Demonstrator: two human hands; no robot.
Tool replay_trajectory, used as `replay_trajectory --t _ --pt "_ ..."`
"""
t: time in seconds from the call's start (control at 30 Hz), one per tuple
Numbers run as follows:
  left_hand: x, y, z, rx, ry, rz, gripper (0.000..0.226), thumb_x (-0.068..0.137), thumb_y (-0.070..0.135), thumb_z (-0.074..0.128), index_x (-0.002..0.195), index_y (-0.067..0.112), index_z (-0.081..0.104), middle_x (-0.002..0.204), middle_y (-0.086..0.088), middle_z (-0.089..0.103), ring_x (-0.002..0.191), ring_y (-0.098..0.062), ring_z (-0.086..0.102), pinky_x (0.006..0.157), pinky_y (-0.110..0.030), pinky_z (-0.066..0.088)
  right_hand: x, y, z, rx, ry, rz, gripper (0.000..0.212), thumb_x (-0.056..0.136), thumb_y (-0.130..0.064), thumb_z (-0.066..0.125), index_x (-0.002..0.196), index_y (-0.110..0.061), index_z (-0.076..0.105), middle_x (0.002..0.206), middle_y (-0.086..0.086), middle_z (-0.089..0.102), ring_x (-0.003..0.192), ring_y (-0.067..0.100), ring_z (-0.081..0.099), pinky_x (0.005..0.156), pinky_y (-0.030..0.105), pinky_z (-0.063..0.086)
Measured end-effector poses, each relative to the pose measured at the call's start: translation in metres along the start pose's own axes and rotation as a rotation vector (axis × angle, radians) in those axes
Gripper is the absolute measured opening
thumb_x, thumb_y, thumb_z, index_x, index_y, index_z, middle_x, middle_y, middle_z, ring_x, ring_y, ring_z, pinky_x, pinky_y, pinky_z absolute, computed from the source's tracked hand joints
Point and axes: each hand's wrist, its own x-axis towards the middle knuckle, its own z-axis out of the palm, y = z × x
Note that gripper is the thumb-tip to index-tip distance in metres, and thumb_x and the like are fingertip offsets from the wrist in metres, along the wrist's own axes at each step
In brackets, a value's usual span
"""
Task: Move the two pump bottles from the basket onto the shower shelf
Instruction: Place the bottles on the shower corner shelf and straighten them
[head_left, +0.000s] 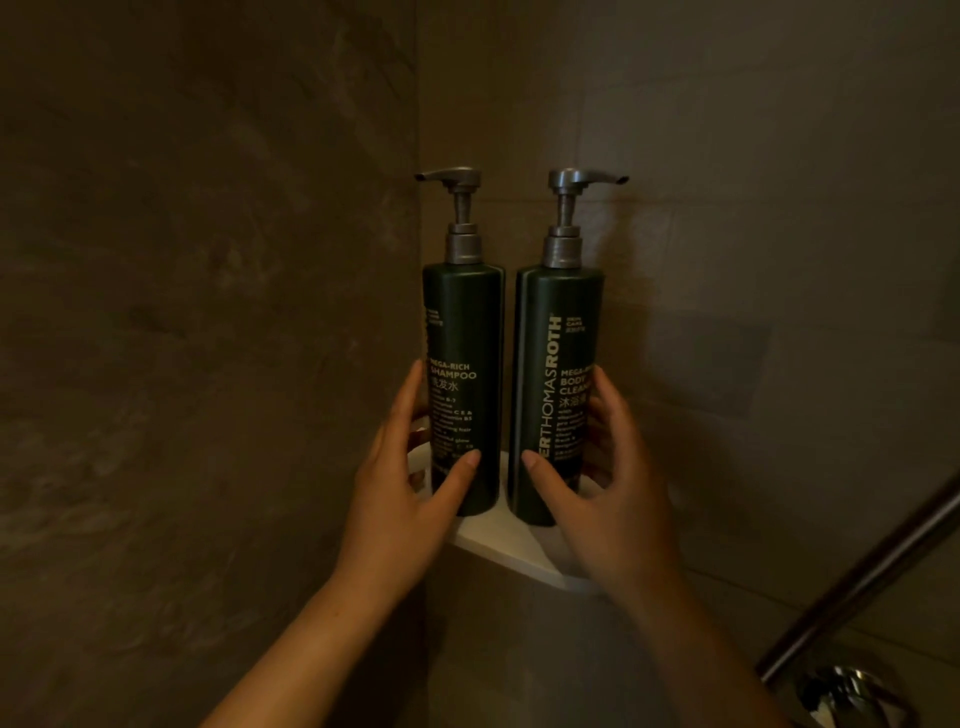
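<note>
Two dark green pump bottles with grey pumps stand upright side by side on a white corner shelf (511, 545). The shampoo bottle (465, 332) is on the left, its spout pointing left. The body cleanser bottle (558, 332) is on the right, its spout pointing right. My left hand (410, 483) wraps the lower part of the shampoo bottle, thumb in front and fingers behind. My right hand (608, 478) holds the lower part of the body cleanser bottle the same way. No basket is in view.
Brown tiled walls meet in the corner behind the shelf. A metal bar (862, 577) slants up at the lower right, with a chrome fitting (847, 696) below it.
</note>
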Motion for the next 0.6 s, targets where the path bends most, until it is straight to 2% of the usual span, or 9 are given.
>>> replay_trajectory --t 0.1,0.17,0.27,0.37,0.43,0.5,0.53,0.6 --pt "0.0009 -0.0001 -0.0004 -0.034 -0.026 -0.011 0.082 0.074 0.04 0.064 0.134 0.063 0.014 0.12 0.045 0.042 0.114 0.017 0.042 0.077 -0.007 0.045 0.0007 0.0016 0.0017 0.016 -0.006 -0.009 0.083 0.073 -0.03 0.07 0.132 -0.062 0.021 0.124 -0.038 0.042 0.116 -0.012 0.042 0.085 0.02 0.044" --pt "0.001 -0.0013 0.0002 -0.057 -0.029 -0.017 0.082 0.073 0.039 0.065 0.135 0.061 0.017 0.118 0.05 0.042 0.113 0.018 0.042 0.076 -0.006 0.044 0.0019 0.0024 0.0049 -0.004 0.021 -0.019 0.085 0.072 -0.027 0.073 0.132 -0.061 0.023 0.126 -0.033 0.043 0.116 -0.011 0.042 0.087 0.022 0.043" --pt "0.0002 -0.003 -0.0005 -0.034 0.013 -0.037 0.083 0.067 0.05 0.067 0.134 0.062 0.019 0.122 0.033 0.048 0.111 0.013 0.046 0.079 -0.02 0.051 0.0015 0.0025 0.008 -0.031 0.046 -0.017 0.084 0.069 -0.034 0.073 0.133 -0.058 0.024 0.132 -0.022 0.043 0.118 -0.004 0.043 0.09 0.03 0.045" --pt "-0.0013 -0.0051 -0.0032 0.001 0.016 -0.05 0.084 0.067 0.053 0.067 0.134 0.062 0.018 0.128 0.021 0.045 0.111 0.011 0.047 0.081 -0.027 0.053 -0.0003 0.0048 0.0063 -0.037 0.037 -0.024 0.085 0.067 -0.039 0.072 0.136 -0.052 0.025 0.134 -0.019 0.041 0.121 0.0 0.042 0.089 0.028 0.046" --pt "-0.0018 -0.0051 -0.0037 -0.009 -0.011 -0.042 0.084 0.069 0.049 0.067 0.135 0.061 0.017 0.131 0.023 0.043 0.114 0.011 0.045 0.079 -0.022 0.053 -0.0004 0.0065 0.0055 -0.034 0.017 -0.026 0.086 0.071 -0.031 0.074 0.138 -0.051 0.024 0.135 -0.021 0.041 0.121 -0.003 0.042 0.089 0.023 0.045" --pt "-0.0015 -0.005 -0.0025 -0.032 -0.032 -0.03 0.083 0.072 0.044 0.067 0.136 0.06 0.017 0.131 0.026 0.041 0.116 0.012 0.043 0.077 -0.011 0.048 0.0006 0.0076 0.0063 -0.033 0.013 -0.031 0.088 0.073 -0.023 0.074 0.137 -0.054 0.022 0.13 -0.029 0.042 0.118 -0.011 0.041 0.086 0.015 0.044" --pt "-0.0011 -0.0053 -0.0019 -0.043 -0.036 -0.029 0.082 0.073 0.039 0.068 0.136 0.059 0.018 0.132 0.025 0.041 0.116 0.012 0.043 0.076 -0.008 0.045 0.0013 0.0075 0.007 -0.035 0.017 -0.031 0.088 0.073 -0.022 0.074 0.136 -0.055 0.022 0.128 -0.031 0.043 0.116 -0.013 0.042 0.085 0.015 0.045" --pt "0.001 -0.007 -0.0005 -0.052 -0.04 -0.023 0.084 0.077 0.028 0.069 0.137 0.058 0.018 0.136 0.022 0.039 0.117 0.011 0.043 0.076 -0.006 0.044 0.0033 0.0067 0.009 -0.046 0.028 -0.024 0.089 0.07 -0.025 0.076 0.136 -0.055 0.024 0.13 -0.026 0.045 0.116 -0.009 0.043 0.089 0.026 0.048"
